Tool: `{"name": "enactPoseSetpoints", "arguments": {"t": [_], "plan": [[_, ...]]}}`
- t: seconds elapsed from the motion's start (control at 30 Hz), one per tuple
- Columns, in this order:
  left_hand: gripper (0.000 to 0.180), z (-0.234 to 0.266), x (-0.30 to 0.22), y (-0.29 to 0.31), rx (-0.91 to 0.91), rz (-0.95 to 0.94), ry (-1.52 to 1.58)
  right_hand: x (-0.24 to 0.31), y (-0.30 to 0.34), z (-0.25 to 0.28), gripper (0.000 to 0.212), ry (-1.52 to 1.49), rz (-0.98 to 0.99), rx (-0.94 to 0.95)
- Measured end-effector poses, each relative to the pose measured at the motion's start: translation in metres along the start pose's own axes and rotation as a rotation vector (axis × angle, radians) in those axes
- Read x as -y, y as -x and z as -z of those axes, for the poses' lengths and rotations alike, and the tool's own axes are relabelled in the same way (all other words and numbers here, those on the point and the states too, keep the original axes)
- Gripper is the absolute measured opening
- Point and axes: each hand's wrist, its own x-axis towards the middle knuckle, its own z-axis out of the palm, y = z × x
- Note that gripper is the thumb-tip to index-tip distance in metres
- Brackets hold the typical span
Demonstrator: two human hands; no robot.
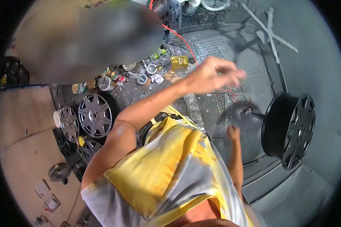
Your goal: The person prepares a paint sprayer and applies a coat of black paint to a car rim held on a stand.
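My left hand (218, 75) reaches across the middle with its arm bent. Its fingers are loosely curled and slightly blurred, with a gap between them and nothing visible in them. Lower down, my right hand (234, 132) is closed in a fist; whatever it may hold cannot be made out. To the right of both hands, a black multi-spoke wheel rim (290, 130) is mounted on a horizontal shaft (257, 114), its spoked face turned to the right. Neither hand touches the rim. A blurred grey patch surrounds the shaft's left end.
A red hose (183, 41) runs down from the top past my left hand. Paint cans (106, 83) and a gold tin (179, 63) crowd the floor at the upper left. Wheel rims (95, 115) stand at the left. A white crossed stand (270, 32) is at the upper right.
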Motion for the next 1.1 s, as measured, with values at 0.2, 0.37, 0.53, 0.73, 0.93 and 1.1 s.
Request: {"name": "enactPoseSetpoints", "arguments": {"t": [0.2,0.37,0.53,0.73,0.93,1.1], "plan": [[0.025,0.288,0.121,-0.041,-0.717,-0.145,-0.376,0.363,-0.167,-0.058,0.032,0.01,0.366,0.059],[0.044,0.443,0.127,-0.126,-1.014,-0.268,-0.813,0.623,-0.261,-0.16,0.035,0.168,0.7,-0.002],[0.046,0.519,0.165,-0.193,-0.744,-0.243,-0.987,0.767,-0.362,-0.262,0.044,-0.126,0.731,-0.034],[0.041,0.532,0.182,-0.19,-0.594,-0.087,-0.847,0.797,-0.435,-0.331,0.05,-0.384,0.435,-0.032],[0.04,0.534,0.19,-0.192,-0.592,-0.051,-0.923,0.81,-0.443,-0.335,0.038,-0.498,0.344,-0.05],[0.041,0.529,0.165,-0.19,-0.494,0.148,-0.98,0.813,-0.449,-0.332,0.032,-0.439,0.411,0.051]]}}
